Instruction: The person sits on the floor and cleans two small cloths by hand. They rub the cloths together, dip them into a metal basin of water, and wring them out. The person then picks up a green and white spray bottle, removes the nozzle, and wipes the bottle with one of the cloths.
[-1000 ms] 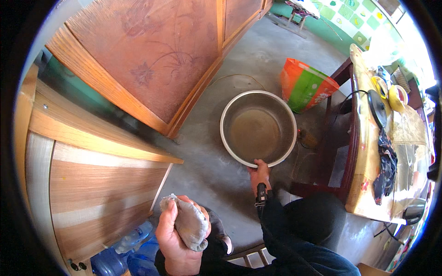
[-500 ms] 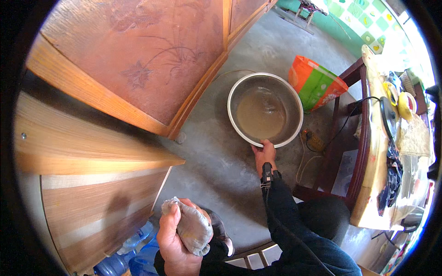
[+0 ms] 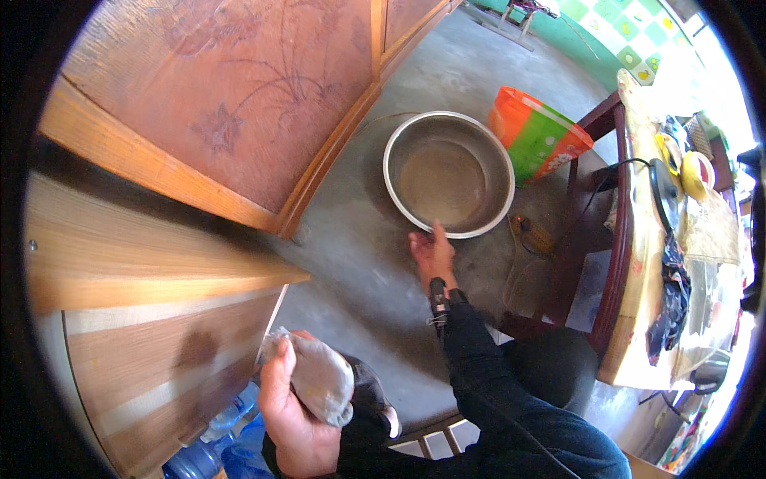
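Observation:
A damp, bunched-up grey cloth (image 3: 323,382) is gripped in my left hand (image 3: 291,427), low in the view by the wooden furniture. My right hand (image 3: 435,255) reaches out just below the near rim of a round metal basin (image 3: 388,172), its fingers apart and a little blurred. One fingertip overlaps the rim; whether it touches cannot be made out. Murky brownish water (image 3: 443,184) covers the bottom of the basin, which stands on the grey concrete floor. A dark band with a clip is around my right wrist.
An orange and green bag (image 3: 538,136) stands right of the basin. A power strip (image 3: 535,237) with cords lies near the dark-legged table (image 3: 630,319) on the right. Reddish wooden cabinets (image 3: 239,112) line the left. Blue plastic bottles (image 3: 239,447) sit lower left.
My right hand has let go of the basin's near rim and its fingers have spread. The basin's water looks calmer. My left hand still holds the cloth; the whole view has shifted slightly.

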### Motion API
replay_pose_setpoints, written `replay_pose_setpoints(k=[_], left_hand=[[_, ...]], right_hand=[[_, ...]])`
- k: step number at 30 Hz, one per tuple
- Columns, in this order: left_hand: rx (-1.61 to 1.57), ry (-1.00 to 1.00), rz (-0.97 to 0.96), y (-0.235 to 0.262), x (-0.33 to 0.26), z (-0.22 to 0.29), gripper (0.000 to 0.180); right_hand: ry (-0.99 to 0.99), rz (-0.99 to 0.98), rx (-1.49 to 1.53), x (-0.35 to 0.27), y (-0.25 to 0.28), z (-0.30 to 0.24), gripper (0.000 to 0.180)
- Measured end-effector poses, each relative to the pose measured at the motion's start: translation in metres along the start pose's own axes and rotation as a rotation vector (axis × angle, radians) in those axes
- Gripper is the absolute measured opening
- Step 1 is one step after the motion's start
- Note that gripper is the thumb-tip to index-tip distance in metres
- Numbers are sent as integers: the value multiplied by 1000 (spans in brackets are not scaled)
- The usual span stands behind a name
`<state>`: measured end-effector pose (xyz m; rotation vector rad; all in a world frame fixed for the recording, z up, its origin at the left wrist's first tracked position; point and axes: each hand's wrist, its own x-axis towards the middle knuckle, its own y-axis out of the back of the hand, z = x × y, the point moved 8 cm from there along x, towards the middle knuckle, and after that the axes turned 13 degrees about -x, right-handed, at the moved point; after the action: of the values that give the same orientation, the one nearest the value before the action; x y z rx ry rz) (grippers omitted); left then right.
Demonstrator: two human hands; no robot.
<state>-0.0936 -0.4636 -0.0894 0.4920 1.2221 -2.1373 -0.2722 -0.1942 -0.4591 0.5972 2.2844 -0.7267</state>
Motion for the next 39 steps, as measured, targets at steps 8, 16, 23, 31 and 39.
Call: replay_pose_setpoints(k=[8, 16, 23, 31, 39], left_hand=[[-27, -194, 85, 6, -13, 29, 27], [-112, -298, -74, 11, -10, 53, 38], [-122, -274, -309, -27, -23, 40, 50], [103, -133, -436, -36, -21, 5, 19], [272, -254, -468, -46, -24, 5, 19]], right_hand=[[36, -363, -264, -136, -146, 10, 26], [323, -908, -537, -305, -254, -100, 33], [1019, -1283, -1350, -443, -230, -160, 66], [1280, -912, -1342, -454, -180, -184, 40], [806, -805, -1102, -414, -161, -180, 9]])
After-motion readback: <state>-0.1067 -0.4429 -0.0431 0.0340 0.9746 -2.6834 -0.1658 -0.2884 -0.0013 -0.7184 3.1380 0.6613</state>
